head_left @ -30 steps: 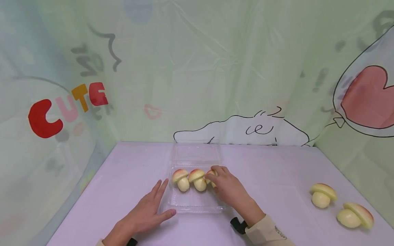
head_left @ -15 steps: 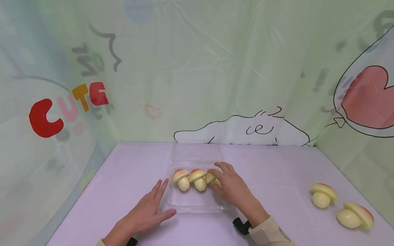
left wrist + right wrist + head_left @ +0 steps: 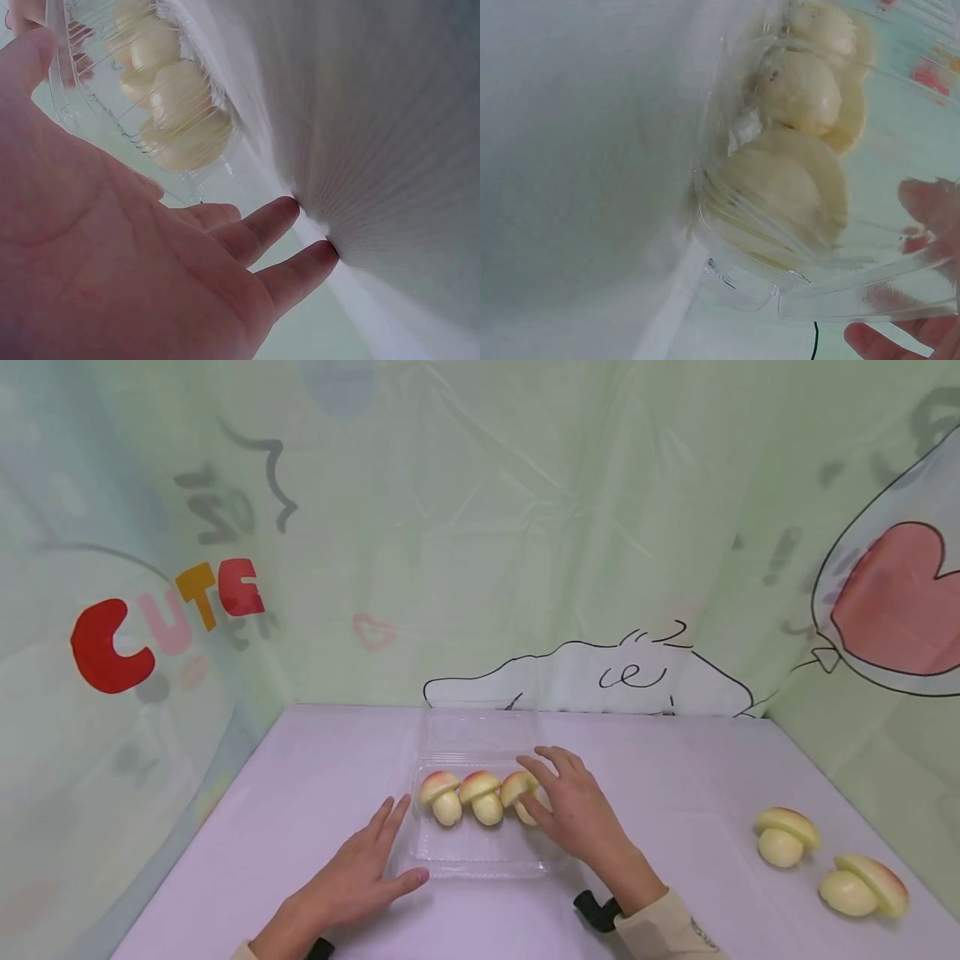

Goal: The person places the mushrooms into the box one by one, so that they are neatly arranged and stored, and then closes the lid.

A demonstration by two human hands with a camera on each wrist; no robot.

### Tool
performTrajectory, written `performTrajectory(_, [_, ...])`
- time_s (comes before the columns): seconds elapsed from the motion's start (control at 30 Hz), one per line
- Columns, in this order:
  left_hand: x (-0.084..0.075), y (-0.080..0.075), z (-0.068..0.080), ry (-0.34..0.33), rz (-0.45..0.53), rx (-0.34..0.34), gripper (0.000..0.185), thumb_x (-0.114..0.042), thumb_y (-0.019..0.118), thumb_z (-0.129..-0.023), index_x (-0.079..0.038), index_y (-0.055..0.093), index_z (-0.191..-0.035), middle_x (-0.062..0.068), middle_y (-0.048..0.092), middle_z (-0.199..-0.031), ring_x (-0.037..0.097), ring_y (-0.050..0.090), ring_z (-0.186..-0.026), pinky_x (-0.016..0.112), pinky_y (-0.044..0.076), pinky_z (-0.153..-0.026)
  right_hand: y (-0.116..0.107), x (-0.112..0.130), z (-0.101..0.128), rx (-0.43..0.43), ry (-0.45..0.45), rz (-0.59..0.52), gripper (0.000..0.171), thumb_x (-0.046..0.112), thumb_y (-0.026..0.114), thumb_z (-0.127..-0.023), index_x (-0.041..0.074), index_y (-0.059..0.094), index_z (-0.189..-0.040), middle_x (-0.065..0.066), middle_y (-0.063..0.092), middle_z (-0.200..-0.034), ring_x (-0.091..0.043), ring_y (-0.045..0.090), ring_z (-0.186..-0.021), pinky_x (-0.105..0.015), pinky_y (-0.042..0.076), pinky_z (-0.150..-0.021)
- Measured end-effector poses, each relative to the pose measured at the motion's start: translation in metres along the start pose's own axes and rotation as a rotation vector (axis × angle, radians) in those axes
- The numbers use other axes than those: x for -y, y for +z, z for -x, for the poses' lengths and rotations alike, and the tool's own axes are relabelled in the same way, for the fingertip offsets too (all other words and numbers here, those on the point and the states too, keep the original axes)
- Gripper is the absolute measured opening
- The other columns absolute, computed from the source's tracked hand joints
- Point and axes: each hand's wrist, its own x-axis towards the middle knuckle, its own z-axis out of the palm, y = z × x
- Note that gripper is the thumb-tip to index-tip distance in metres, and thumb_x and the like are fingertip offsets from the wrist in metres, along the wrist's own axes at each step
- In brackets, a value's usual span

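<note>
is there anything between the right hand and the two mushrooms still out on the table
Nothing visible. The right hand is over the tray, and bare table lies between it and the two loose mushrooms to its right.

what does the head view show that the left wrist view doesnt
Only the head view shows the right hand beside the third mushroom, two loose mushrooms at the right of the table, and the cartoon backdrop. Only the left wrist view shows the left palm from close up, fingertips on the table. Both show the left hand beside the clear box of mushrooms.
</note>
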Motion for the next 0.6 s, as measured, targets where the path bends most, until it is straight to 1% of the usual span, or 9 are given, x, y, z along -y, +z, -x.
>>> performTrajectory(0.17, [0.0,-0.001,0.0,-0.003,0.005,0.004,0.098,-0.068,0.058,-0.094,-0.021,0.016,-0.168,0.02,0.021,-0.171,0.045,0.038,-0.149,0.065,0.034,-0.116,-0.002,-0.001,0.0,-0.038,0.044,0.022,0.053,0.024,0.081,-0.089,0.014,0.064,-0.138,-0.019,0.06,-0.139,-0.043,0.056,-0.129,-0.06,0.053,-0.097])
performTrajectory(0.4, [-0.001,-0.001,0.0,-0.006,-0.005,0.001,0.098,-0.068,0.059,-0.094,-0.019,0.017,-0.168,0.02,0.021,-0.171,0.045,0.038,-0.148,0.064,0.034,-0.116,-0.008,-0.005,0.001,-0.1,0.139,0.064,0.054,0.02,0.079,-0.089,0.008,0.062,-0.139,-0.024,0.061,-0.135,-0.048,0.06,-0.122,-0.06,0.055,-0.088])
performTrajectory(0.6, [-0.002,-0.001,0.001,-0.007,0.0,-0.002,0.097,-0.067,0.06,-0.094,-0.02,0.017,-0.168,0.02,0.022,-0.171,0.045,0.039,-0.148,0.065,0.034,-0.115,-0.014,-0.008,0.0,-0.185,0.166,0.073,0.055,0.018,0.079,-0.089,0.005,0.061,-0.139,-0.027,0.062,-0.132,-0.051,0.06,-0.118,-0.063,0.055,-0.084])
